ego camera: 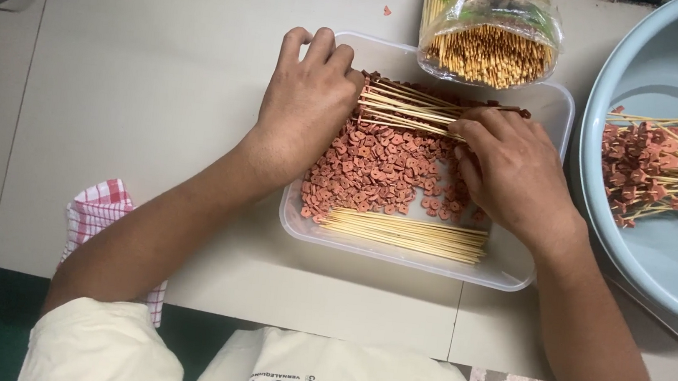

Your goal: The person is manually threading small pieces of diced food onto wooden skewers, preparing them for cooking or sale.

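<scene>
A clear plastic tub (515, 272) holds many small red-brown sliced pieces (379, 169) and a loose row of bamboo skewers (406, 234) along its near side. My left hand (308, 99) rests palm down at the tub's far left corner, fingers curled over the ends of a skewer bundle (406, 109). My right hand (513, 171) grips the other end of that same bundle above the pieces, fingers closed round the sticks.
A light blue basin (666, 275) at the right holds skewers threaded with red pieces (643, 168). An open bag of bamboo skewers (490, 30) lies beyond the tub. A red checked cloth (97, 211) sits at the left on the beige surface.
</scene>
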